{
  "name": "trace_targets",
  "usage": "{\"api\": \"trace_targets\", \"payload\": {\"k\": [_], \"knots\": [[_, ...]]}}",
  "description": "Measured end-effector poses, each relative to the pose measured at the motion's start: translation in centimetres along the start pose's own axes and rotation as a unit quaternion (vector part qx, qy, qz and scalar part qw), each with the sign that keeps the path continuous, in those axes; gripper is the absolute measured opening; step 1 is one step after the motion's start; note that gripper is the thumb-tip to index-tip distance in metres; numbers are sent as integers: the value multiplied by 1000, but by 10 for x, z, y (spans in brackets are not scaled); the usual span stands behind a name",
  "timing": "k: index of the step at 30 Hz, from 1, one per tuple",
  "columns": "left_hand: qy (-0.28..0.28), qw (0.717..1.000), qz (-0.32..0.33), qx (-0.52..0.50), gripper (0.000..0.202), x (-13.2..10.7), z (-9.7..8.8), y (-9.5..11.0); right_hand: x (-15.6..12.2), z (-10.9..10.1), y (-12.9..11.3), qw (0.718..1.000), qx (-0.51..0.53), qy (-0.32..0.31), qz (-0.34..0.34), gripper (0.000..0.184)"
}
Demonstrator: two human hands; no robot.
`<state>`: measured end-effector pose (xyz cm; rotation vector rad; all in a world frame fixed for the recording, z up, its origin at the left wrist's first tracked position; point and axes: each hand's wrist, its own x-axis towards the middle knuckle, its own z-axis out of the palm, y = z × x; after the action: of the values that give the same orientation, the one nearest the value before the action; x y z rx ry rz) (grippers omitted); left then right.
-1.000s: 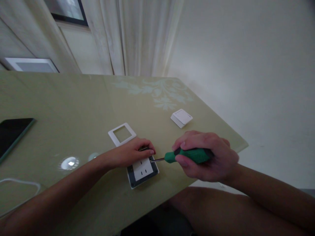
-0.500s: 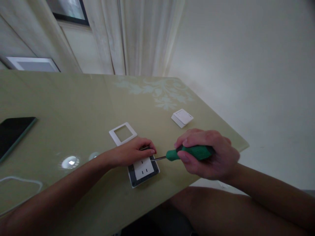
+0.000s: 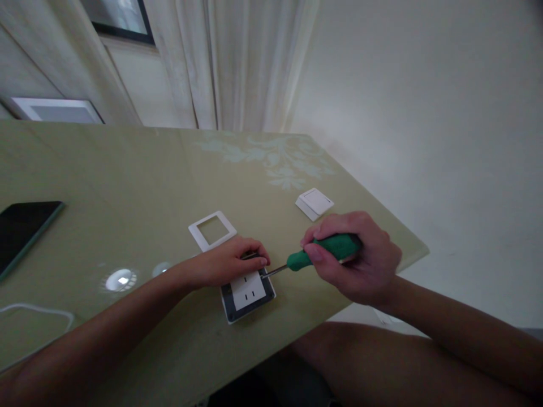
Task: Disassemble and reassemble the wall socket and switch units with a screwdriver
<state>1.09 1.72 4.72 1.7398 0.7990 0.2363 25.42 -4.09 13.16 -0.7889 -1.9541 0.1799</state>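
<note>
A wall socket with a white face and dark border lies on the table, its far part covered by my left hand. The fingers of that hand curl over the socket's far edge and grip it. My right hand is wrapped round the green handle of a screwdriver. The screwdriver slants down to the left, its metal tip at the right side of the socket's dark border. Just beyond my left hand lies a square white frame, open in the middle.
A white wall switch sits farther back on the glossy table. A dark tablet-like device lies at the left edge, with a white cable nearer me. The table's right edge runs beside the wall.
My right hand has tilted the screwdriver more steeply, raising its handle and shifting slightly left. The tip stays at the socket's edge. My left hand has hardly moved.
</note>
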Motion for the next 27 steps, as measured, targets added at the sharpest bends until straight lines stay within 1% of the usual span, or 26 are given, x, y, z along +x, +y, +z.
{"api": "trace_targets", "payload": {"k": [2, 4, 5, 7, 9, 11, 13, 14, 16, 18, 20, 21, 22, 24, 26, 27], "knots": [[1, 1000, 4, -1, 35, 0, 0, 0, -1, 1, 3, 998, -27, 20, 52, 17], [0, 1000, 2, -1, 35, 0, 0, 0, -1, 2, 5, 995, -32, 32, 89, 15], [0, 1000, -1, -1, 35, 0, 0, 1, -1, 2, 6, 994, -31, 34, 97, 15], [-2, 1000, -7, 1, 36, 1, 0, 1, -1, 3, 7, 995, -32, 31, 90, 15], [-2, 1000, -9, 1, 37, 0, 0, 1, 0, 1, 7, 998, -31, 21, 53, 17], [0, 1000, -8, 0, 38, 0, 0, 2, 2, -1, 5, 1000, -9, 4, -6, 19], [3, 1000, -1, 2, 37, 1, 0, 1, 6, -4, 1, 996, 15, -43, -73, 21], [4, 1000, 5, 4, 37, 1, 0, 0, 8, -5, -2, 992, 11, -69, -102, 20], [4, 1000, 12, 4, 36, 2, 0, -2, 13, -5, -7, 983, -38, -111, -139, 18], [0, 1000, 16, -7, 37, 2, 0, -3, 18, -4, -13, 977, -95, -113, -152, 18], [-6, 1000, 21, -19, 37, 3, 0, -5, 22, -3, -17, 978, -110, -104, -143, 20], [-9, 999, 24, -23, 37, 3, 1, -5, 24, -3, -19, 980, -102, -112, -132, 20], [-10, 999, 26, -24, 37, 3, 1, -6, 27, -4, -21, 981, -84, -130, -118, 18], [-8, 999, 28, -18, 39, 2, 1, -6, 32, -8, -24, 978, -31, -191, -84, 11], [-5, 999, 30, -10, 40, 2, 1, -5, 35, -11, -26, 969, 19, -239, -59, 21], [-5, 999, 32, -8, 40, 3, 1, -5, 37, -13, -27, 969, 23, -241, -57, 24]]}}
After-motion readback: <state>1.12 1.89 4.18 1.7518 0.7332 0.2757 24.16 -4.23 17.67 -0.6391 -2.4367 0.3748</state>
